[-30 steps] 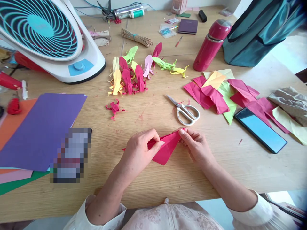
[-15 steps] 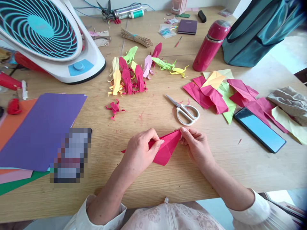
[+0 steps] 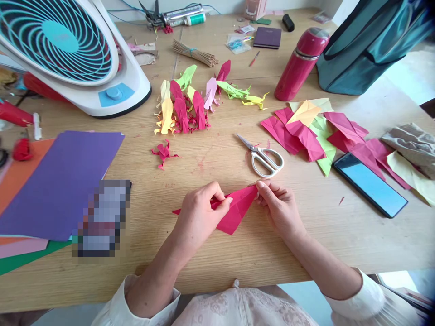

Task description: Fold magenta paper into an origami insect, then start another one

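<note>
A folded crimson paper (image 3: 234, 216) is held between both hands above the front of the wooden table. My left hand (image 3: 204, 210) pinches its upper edge near the middle, and a pointed end sticks out to the left of that hand. At the paper's right tip, my right hand (image 3: 277, 203) grips it between thumb and fingers. Just beyond the hands lie scissors (image 3: 265, 158) with white handles. A small red folded figure (image 3: 163, 154) sits farther left, and behind it stands a group of folded paper figures (image 3: 181, 108) in red, yellow, green and pink.
A white fan (image 3: 125, 97) stands at the back left, above coloured sheets (image 3: 64, 181) and a blurred phone-like object (image 3: 105, 219). On the right are loose folded papers (image 3: 306, 136), a phone (image 3: 370, 184), a red bottle (image 3: 301, 65), a grey cloth (image 3: 411, 145) and a teal bag (image 3: 360, 54).
The whole view has shifted slightly. Both hands keep their grip on the crimson paper, whose upper part appears tilted a little differently.
</note>
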Demonstrator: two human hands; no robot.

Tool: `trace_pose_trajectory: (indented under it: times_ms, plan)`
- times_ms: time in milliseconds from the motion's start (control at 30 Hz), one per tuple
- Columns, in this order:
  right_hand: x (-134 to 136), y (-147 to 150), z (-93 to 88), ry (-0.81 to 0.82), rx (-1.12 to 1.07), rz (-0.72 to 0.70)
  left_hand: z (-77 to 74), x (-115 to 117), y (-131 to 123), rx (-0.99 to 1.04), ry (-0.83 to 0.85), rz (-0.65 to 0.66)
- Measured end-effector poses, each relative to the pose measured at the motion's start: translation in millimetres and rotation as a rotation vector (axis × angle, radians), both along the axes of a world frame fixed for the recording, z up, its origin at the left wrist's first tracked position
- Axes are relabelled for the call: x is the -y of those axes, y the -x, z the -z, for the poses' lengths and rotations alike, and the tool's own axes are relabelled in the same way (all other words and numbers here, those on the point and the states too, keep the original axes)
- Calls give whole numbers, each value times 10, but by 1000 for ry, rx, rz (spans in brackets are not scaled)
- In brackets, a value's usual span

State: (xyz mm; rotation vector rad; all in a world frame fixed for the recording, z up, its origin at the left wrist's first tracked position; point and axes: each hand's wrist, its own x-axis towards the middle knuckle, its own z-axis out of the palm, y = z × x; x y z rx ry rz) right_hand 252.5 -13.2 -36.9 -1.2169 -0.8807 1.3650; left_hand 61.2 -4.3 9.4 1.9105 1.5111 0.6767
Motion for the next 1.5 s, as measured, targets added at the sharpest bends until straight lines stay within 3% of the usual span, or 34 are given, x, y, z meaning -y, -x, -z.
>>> trace_pose_trajectory:
  times_ms: [267,533,733,1000,1167,1500]
  plan:
    - [3,-6,25,-55,9,2,-39,-6,-3,5,20,-20]
    - [13,-7,21,-93,49,-7,-23,-29,45,51,52,105]
    - [-19,11,-15,-44,-19,-28,-9,-36,52,71,87,99]
    - [-37,55,-74,-15,-29,-155,-19,-38,50,89,119,82]
    - [-45,65,-82,-27,-15,-155,-7,-36,53,79,101,88]
    - [-1,17,-134,-40,123,-216,-88,-74,72,15,137,201]
